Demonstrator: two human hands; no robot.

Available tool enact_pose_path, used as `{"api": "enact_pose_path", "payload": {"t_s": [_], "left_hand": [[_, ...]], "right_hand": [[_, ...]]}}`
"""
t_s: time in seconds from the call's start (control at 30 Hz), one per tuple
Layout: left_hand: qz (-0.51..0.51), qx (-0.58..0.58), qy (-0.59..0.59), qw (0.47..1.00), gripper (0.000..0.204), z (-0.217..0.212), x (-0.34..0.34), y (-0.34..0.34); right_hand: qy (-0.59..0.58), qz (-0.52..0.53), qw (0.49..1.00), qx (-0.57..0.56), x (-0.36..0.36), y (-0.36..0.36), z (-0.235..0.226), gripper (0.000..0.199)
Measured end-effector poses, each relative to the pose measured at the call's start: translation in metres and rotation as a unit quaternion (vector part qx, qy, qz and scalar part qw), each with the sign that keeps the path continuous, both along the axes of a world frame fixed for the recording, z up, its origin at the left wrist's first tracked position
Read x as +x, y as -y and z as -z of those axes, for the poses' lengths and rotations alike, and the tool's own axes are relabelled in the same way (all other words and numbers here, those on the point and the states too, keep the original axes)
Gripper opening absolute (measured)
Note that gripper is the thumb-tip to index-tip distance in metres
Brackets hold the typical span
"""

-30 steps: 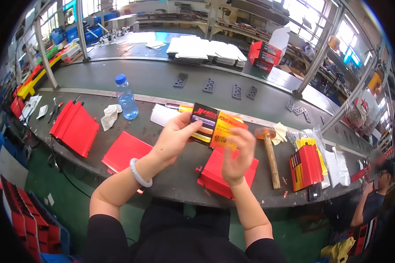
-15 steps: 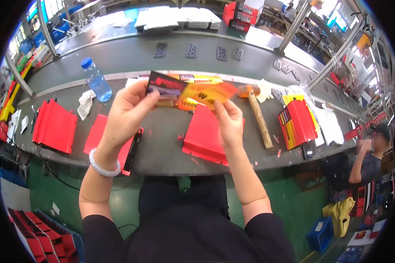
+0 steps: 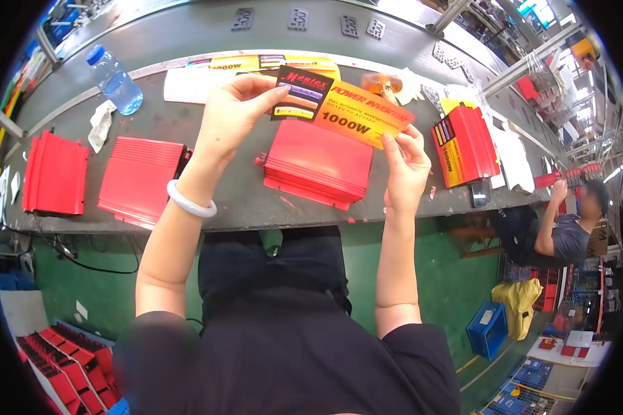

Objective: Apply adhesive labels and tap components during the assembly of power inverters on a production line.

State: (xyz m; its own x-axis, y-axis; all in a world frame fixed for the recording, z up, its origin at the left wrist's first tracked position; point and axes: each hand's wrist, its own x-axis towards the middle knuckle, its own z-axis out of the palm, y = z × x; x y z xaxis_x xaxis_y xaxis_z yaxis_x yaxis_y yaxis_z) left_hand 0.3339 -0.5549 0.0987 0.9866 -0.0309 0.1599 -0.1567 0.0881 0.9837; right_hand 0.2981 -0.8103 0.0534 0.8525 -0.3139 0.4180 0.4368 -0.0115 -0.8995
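A black and yellow-orange sticker label (image 3: 363,114) is stretched between my hands above the bench. My left hand (image 3: 235,114) pinches its dark left end, thumb on the printed face. Its right end is gripped between the thumb and fingers of my right hand (image 3: 407,166). Below the label, a red ribbed metal case (image 3: 318,166) lies on the bench, its far part covered by the label.
More red cases stand left (image 3: 55,173), left of centre (image 3: 142,176) and right (image 3: 467,149), the right one labelled. Behind are a label stack (image 3: 221,66), a water bottle (image 3: 118,83), crumpled tissue (image 3: 100,126) and a mallet head (image 3: 382,84). A person (image 3: 564,232) sits far right.
Both hands have moved to the right with the label, which now faces me flatter and more fully spread. The view has tilted down, so the bench sits higher in the picture.
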Motion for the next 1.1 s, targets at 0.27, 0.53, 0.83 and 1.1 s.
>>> {"api": "enact_pose_path", "payload": {"t_s": [0.27, 0.53, 0.83, 1.1], "left_hand": [[0.037, -0.239, -0.155, 0.958, 0.018, 0.057, 0.003, 0.02], [-0.059, -0.226, -0.111, 0.966, 0.012, 0.06, -0.031, -0.001], [-0.092, -0.156, -0.035, 0.983, 0.014, 0.041, -0.065, -0.033], [-0.14, 0.023, 0.163, 0.976, 0.013, 0.015, -0.052, -0.04]], "right_hand": [[-0.104, -0.081, 0.963, 0.234, -0.012, -0.013, 0.03, 0.007], [-0.094, -0.096, 0.964, 0.227, -0.01, -0.047, 0.033, 0.006], [-0.027, -0.088, 0.996, -0.009, 0.002, -0.047, 0.021, 0.004], [0.03, -0.013, 0.999, -0.009, 0.001, -0.05, -0.021, 0.014]]}}
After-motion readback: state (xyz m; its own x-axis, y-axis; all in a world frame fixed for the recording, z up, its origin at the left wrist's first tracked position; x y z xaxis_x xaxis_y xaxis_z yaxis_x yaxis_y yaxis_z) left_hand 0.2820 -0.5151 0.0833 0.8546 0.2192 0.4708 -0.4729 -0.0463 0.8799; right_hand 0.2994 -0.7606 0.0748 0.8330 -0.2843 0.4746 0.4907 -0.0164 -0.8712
